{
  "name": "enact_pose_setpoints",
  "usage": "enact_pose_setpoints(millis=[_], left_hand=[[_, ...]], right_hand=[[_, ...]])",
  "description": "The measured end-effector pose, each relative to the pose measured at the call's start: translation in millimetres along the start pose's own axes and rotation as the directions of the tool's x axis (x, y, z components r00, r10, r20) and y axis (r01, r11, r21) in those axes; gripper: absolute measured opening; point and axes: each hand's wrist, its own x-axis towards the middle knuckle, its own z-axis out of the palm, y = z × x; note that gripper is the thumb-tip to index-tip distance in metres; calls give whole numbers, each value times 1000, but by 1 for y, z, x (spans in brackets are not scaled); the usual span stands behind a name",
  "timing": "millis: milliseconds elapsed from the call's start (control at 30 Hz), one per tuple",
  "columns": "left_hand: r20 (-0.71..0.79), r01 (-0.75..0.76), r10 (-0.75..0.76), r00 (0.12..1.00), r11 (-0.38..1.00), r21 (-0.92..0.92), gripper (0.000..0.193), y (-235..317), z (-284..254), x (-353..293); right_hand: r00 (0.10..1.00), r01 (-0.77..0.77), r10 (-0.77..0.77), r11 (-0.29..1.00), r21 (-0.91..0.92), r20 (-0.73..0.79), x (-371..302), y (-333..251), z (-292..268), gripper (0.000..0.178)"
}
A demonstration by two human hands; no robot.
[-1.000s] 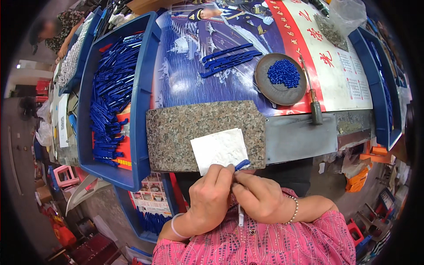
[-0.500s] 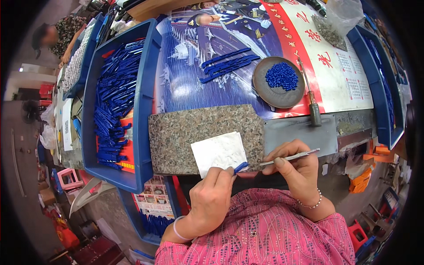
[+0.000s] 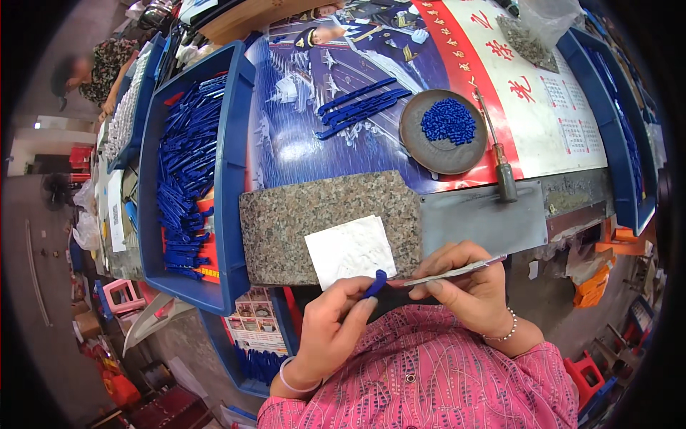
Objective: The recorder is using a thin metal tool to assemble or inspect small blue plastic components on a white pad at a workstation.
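My left hand (image 3: pixel 325 332) pinches a small curved blue plastic piece (image 3: pixel 376 284) between thumb and fingers, just past the near edge of the granite slab. Most of that piece's lower end is hidden by the fingers. In my right hand (image 3: pixel 468 293) lies a slim silver pen-like metal tool (image 3: pixel 461 269), its narrow end pointing left toward the blue piece with a small gap between them. Under and beyond my left fingers, a folded white paper (image 3: pixel 348 249) with smudges rests on the speckled granite slab (image 3: pixel 282 214).
A round dish (image 3: pixel 418 154) of small blue beads (image 3: pixel 449 121) stands beyond the slab, beside a screwdriver (image 3: pixel 504 171). Several long blue plastic strips (image 3: pixel 361 111) lie on the poster. Blue bins (image 3: pixel 232 179) flank the table; another person (image 3: pixel 107 71) is far left.
My left hand has lifted the blue piece off the paper's edge and turned it more upright. My right hand has shifted slightly left and nearer with the tool.
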Motion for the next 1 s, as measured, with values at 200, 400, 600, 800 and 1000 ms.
enact_pose_setpoints(millis=[200,400,600,800,1000], left_hand=[[379,428,-199,904,418,-801,24,3,2,1],[439,485,-225,870,226,-845,21,1,11,0],[466,504,-221,857,172,-846,22,-3,14,0],[436,490,-245,866,239,-838,22,-2,15,0],[417,478,-254,873,268,-836,21,1,16,0]], right_hand=[[988,149,-150,988,28,21,-2,9,6,14],[949,313,-296,923,-224,107,-1,10,10,14],[928,371,-351,885,-280,122,0,11,11,12],[892,453,-415,812,-368,182,2,12,12,14],[845,531,-478,706,-469,238,4,11,13,15]])
